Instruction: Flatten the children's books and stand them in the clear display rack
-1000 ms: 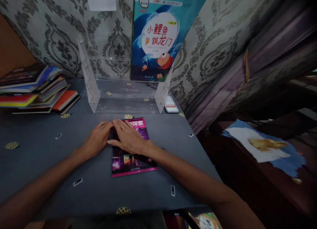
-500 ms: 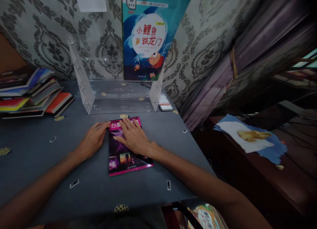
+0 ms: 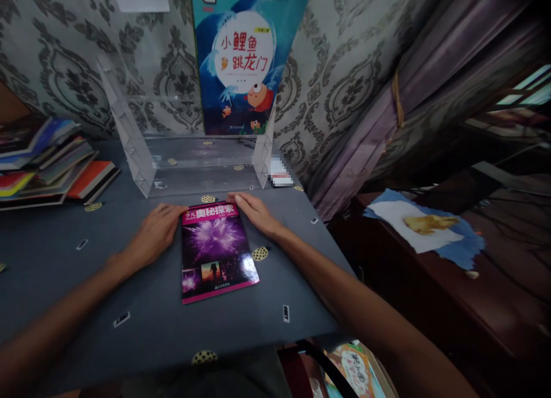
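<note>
A thin book [image 3: 217, 243] with a purple and black cover and pink bands lies face up on the grey cloth-covered table. My left hand [image 3: 160, 230] holds its upper left corner, fingers closed against the edge. At the upper right corner, my right hand [image 3: 257, 212] has its fingers together on the book's edge, the thumb side uppermost. Beyond the book stands a clear acrylic book rack [image 3: 142, 163]. A tall blue picture book [image 3: 241, 108] with a red fish on its cover stands upright in the rack's right part.
Stacked books [image 3: 47, 163] lie at the table's left. A small blurred white item [image 3: 282, 177] sits by the rack's right side. Below the front edge is a bag [image 3: 297, 372] beside another colourful book [image 3: 357, 372]. At right, a blue cloth [image 3: 467, 249] rests on a dark red surface.
My right hand has slid off the middle of the cover to the book's upper right corner, uncovering the title. My left hand stays at the left corner. The view has shifted slightly.
</note>
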Demonstrator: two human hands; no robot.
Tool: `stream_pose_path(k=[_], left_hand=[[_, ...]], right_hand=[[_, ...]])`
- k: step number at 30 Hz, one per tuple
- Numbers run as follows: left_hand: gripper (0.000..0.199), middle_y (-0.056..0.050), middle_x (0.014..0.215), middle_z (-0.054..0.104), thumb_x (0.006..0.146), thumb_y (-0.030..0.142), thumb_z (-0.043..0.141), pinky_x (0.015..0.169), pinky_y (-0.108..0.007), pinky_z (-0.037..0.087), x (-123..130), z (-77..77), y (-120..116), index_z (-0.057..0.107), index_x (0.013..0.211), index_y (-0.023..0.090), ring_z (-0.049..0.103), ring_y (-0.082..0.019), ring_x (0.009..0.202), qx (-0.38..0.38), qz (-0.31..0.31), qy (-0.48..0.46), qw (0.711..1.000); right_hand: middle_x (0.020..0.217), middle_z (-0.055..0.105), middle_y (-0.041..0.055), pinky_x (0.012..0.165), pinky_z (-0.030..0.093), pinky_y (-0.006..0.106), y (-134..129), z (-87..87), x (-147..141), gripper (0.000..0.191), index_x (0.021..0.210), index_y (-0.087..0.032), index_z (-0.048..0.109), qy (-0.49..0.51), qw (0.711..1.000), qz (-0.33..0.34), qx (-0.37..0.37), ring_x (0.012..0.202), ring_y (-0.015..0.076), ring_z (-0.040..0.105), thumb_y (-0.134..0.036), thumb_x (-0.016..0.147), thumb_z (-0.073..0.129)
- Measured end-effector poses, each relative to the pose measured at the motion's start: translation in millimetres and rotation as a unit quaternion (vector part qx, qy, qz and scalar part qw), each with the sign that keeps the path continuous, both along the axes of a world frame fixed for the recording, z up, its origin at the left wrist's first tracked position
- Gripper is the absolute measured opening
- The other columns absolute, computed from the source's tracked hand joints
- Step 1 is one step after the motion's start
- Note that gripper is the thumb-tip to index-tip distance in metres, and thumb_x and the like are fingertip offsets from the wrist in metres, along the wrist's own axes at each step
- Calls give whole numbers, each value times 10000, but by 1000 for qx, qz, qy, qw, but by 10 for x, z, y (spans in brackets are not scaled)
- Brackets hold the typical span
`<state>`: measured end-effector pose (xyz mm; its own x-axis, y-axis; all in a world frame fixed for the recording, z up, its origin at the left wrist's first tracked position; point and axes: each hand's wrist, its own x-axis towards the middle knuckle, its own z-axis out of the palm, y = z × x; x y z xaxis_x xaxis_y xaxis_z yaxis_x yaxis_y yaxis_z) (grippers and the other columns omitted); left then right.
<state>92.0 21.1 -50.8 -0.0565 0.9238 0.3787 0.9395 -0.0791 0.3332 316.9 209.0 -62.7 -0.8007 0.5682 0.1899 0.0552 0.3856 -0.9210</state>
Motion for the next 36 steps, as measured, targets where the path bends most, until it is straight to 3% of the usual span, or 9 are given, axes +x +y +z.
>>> stream_pose_path(k=[4, 10, 14, 17, 21, 28, 33, 36], left_hand=[[386, -91, 902, 666, 973, 228, 381, 833, -415, 510, 0, 98, 174, 714, 1169, 233, 569, -269, 876, -41, -3, 78, 996], [293, -81, 839, 621, 938, 198, 448, 776, -371, 492, -4, 199, 380, 740, 940, 225, 564, -258, 823, -102, -4, 151, 983], [339, -96, 950, 673, 920, 150, 444, 839, -388, 507, 133, 236, 538, 717, 1109, 220, 604, -279, 926, -107, -19, 157, 982], [436, -106, 1108, 688, 907, 96, 420, 951, -417, 499, 315, 192, 677, 654, 1259, 199, 611, -275, 1043, -104, -79, 152, 980], [447, -99, 1246, 675, 935, 97, 409, 1032, -445, 478, 465, 76, 824, 612, 1319, 202, 602, -260, 1135, -86, -153, 125, 977], [481, -101, 1330, 656, 915, 61, 407, 1085, -472, 451, 450, 6, 865, 622, 1321, 205, 581, -261, 1218, -78, -167, 83, 979], [466, -122, 1344, 655, 931, 72, 421, 1057, -484, 463, 453, -8, 843, 623, 1339, 176, 579, -280, 1231, -78, -158, 92, 980], [467, -104, 1362, 652, 941, 75, 423, 1057, -483, 453, 444, -14, 815, 638, 1331, 214, 576, -272, 1249, -76, -174, 99, 977]], right_hand=[[1225, 762, 95, 1192, 394, 471, 75, -4, 25, 533, 1296, -216, 658, 29, 995, -8, -100, 1260, 235, 654, -624, 1002, 483], [1203, 761, 108, 1201, 401, 520, 98, -78, 0, 449, 1188, -228, 677, 80, 985, 2, -154, 1241, 250, 672, -609, 973, 576], [1194, 759, 107, 1198, 415, 519, 121, -112, -18, 447, 1164, -222, 684, 97, 979, 5, -177, 1216, 249, 686, -611, 962, 594], [1201, 760, 104, 1197, 422, 518, 116, -109, -26, 452, 1165, -224, 688, 100, 978, -1, -183, 1222, 248, 684, -617, 959, 600], [1232, 756, 92, 1208, 420, 487, 104, -95, -32, 463, 1170, -216, 689, 94, 979, -6, -182, 1242, 230, 672, -618, 965, 585], [1268, 740, 102, 1207, 418, 476, 125, -115, -10, 453, 1174, -206, 691, 113, 977, 14, -183, 1259, 228, 662, -598, 972, 588], [1242, 744, 112, 1204, 420, 473, 134, -157, -32, 546, 1154, -196, 708, 124, 975, 9, -184, 1245, 240, 664, -680, 915, 619], [1225, 746, 115, 1192, 429, 484, 132, -163, -37, 563, 1142, -198, 718, 120, 976, 3, -182, 1228, 250, 668, -698, 904, 619]])
